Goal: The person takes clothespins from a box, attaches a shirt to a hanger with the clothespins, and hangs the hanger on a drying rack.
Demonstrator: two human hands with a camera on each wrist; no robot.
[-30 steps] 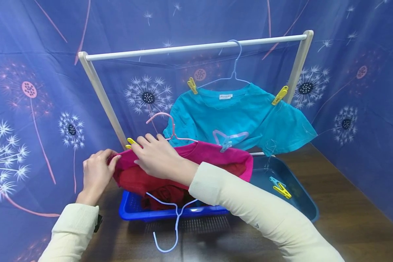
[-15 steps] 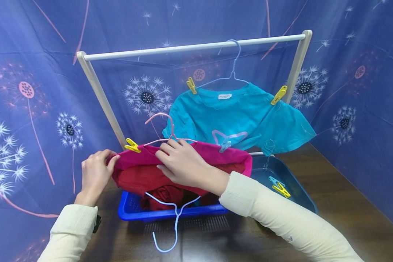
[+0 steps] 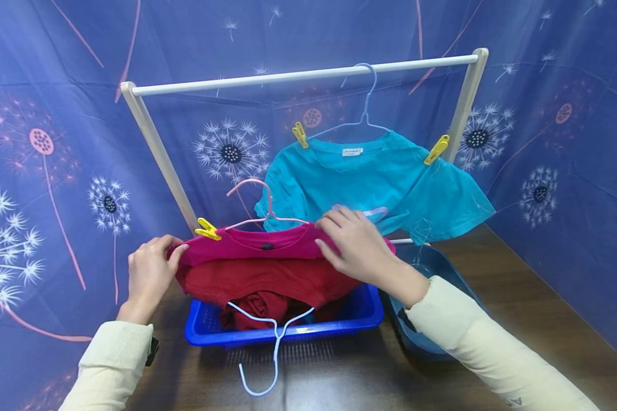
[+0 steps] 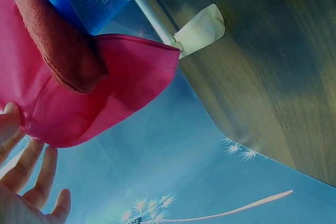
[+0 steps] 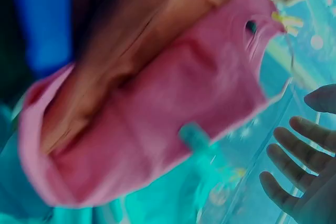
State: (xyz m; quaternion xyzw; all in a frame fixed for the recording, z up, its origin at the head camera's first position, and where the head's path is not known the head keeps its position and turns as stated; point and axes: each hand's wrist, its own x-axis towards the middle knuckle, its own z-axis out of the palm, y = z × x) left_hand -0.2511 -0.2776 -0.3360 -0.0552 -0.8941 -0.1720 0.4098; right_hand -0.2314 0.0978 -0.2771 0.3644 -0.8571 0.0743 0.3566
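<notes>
A magenta shirt is spread on a pink hanger above the basket, with dark red fabric across its front. A yellow clothespin clips its left shoulder to the hanger. At the left sleeve end, my left hand pinches the magenta cloth between thumb and fingers. My right hand hovers by the right shoulder; in the right wrist view its fingers are spread, apart from the cloth. There a light blue clothespin grips the shirt's top edge; the hand hides it in the head view.
A turquoise shirt hangs from the white rack bar, fastened with yellow clothespins. Below are a blue basket of dark red clothes, a light blue hanger leaning over its front rim, and a dark teal tray at right.
My right hand has moved right from the yellow clothespin, along the hanger, to the right shoulder. The left hand keeps its pinch on the sleeve end.
</notes>
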